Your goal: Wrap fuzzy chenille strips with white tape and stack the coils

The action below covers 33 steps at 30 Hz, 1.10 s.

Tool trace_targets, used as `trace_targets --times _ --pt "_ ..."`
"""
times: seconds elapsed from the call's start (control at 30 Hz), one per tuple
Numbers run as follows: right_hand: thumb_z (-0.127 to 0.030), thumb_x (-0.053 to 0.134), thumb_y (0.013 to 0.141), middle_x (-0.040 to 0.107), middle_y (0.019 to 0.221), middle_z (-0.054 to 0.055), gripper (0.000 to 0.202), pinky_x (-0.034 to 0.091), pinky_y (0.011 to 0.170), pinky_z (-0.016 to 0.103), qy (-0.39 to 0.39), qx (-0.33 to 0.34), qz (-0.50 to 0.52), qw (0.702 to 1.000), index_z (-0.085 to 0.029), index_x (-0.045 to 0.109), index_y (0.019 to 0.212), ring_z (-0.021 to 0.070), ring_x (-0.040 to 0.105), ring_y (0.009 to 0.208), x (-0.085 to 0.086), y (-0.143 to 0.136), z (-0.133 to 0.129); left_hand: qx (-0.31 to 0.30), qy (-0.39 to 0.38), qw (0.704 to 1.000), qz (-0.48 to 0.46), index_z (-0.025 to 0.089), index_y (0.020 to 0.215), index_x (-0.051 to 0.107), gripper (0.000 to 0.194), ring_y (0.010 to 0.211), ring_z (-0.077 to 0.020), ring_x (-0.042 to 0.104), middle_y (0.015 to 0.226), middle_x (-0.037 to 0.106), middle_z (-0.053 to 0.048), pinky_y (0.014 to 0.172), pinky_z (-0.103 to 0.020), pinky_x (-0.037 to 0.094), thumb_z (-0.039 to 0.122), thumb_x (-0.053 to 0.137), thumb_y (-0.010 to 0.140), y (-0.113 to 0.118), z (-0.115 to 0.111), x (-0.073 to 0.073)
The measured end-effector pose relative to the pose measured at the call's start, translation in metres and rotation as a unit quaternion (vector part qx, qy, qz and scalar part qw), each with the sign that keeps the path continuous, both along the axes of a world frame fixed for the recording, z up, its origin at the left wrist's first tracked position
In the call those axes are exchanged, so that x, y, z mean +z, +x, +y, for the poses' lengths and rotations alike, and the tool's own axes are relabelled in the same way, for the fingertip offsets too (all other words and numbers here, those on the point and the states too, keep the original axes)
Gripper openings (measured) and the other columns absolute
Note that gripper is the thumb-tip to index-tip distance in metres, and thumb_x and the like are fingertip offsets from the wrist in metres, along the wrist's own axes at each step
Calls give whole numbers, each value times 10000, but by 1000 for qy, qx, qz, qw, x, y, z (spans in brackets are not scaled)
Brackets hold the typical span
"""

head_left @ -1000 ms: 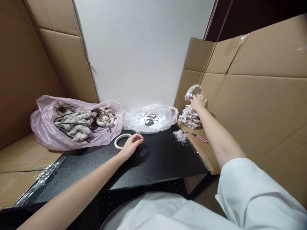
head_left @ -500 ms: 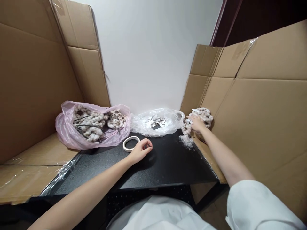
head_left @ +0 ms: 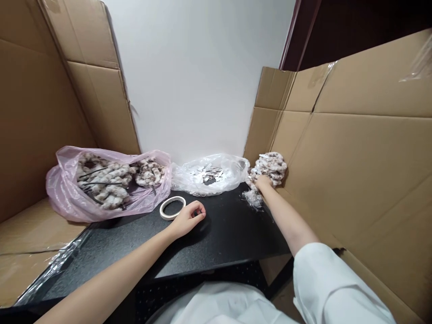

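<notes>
My left hand (head_left: 189,219) hovers over the black table beside a roll of masking tape (head_left: 163,210), fingers loosely curled with nothing visible in them. On the right, my right hand (head_left: 263,182) is down at a pile of fluffy white-and-brown furry pieces (head_left: 274,167). Its fingers look drawn together against the pile, and their tips are hidden. Small white tags lie on these pieces. A tuft of loose fluff (head_left: 253,199) lies just in front of that hand.
A pink plastic bag (head_left: 64,198) at the left holds more furry pieces with dark strips. A clear plastic bag (head_left: 184,177) in the middle holds many white tags. Cardboard walls (head_left: 354,180) stand on both sides of the black table (head_left: 222,234), with a pale wall behind.
My right hand has gone from spread on the furry pile to drawn in at its near left side. The left hand keeps its curled pose. The whole view has shifted, moving things leftward.
</notes>
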State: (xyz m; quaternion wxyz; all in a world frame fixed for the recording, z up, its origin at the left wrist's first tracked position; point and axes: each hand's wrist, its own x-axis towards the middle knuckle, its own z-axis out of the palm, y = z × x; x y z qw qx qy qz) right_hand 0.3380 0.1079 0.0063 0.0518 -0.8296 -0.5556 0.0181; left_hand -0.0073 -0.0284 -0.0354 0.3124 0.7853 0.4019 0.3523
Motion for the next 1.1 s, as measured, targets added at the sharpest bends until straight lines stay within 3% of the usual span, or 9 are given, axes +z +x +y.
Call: trace_targets --times 0.2,0.33,0.43,0.57,0.7,0.8,0.9,1.0,1.1 --pt "-168 647 726 670 1057 187 361 511 795 326 71 -6 69 995 -113 651 1082 274 649 980 12 5 3 -3 -5 1000 6 172 776 562 147 696 -134 496 773 545 -7 606 -240 384 309 517 805 0 -1 0" --pt "-203 400 887 648 1158 99 323 463 877 258 194 41 90 976 -177 583 1153 187 601 1058 48 2 8 0 -8 1000 3 173 776 568 154 688 -135 499 771 559 -10 595 -239 382 318 526 804 -1 0 0" --pt "-230 317 918 607 1227 78 369 448 881 235 274 68 101 954 -200 494 1240 154 579 1081 81 0 9 6 -7 1000 -3 172 764 576 167 675 -135 497 768 568 -11 589 -240 382 330 535 800 -1 0 1" --pt "-220 426 873 683 906 67 295 470 737 227 349 124 177 912 -151 545 1134 139 632 784 121 7 -5 3 -4 1000 -5 172 762 577 185 679 -135 497 796 577 -18 594 -242 383 343 527 809 -2 0 0" --pt "-300 569 820 555 530 -13 169 397 509 212 172 193 207 944 -140 625 825 97 474 471 149 24 -44 -7 -5 1000 5 174 780 573 170 684 -136 492 784 562 -12 602 -242 383 331 521 816 -2 2 -2" --pt "-428 649 765 498 474 -18 291 335 429 214 -8 245 203 948 -165 598 653 83 399 422 162 36 -74 -10 -5 1000 3 175 779 575 169 687 -137 494 783 562 -10 603 -241 384 332 524 815 -2 2 -3" --pt "-487 682 731 506 507 -8 339 362 441 219 -86 255 187 945 -176 595 631 89 423 448 172 48 -84 -11 -7 1000 5 173 776 576 177 684 -137 496 786 567 -14 603 -243 385 338 526 815 -2 3 -3" --pt "-464 665 763 514 544 -8 302 412 516 235 6 204 136 970 -164 643 735 100 447 496 187 68 -64 -12 -6 1000 10 173 763 571 187 697 -142 505 792 574 -18 615 -248 390 345 524 818 -3 3 -3" --pt "-392 574 842 586 674 32 284 457 652 271 233 149 66 959 -123 648 897 130 510 622 200 93 -30 -9 -5 1000 13 174 746 567 198 708 -147 513 795 579 -21 624 -251 396 353 525 818 -3 3 -2"
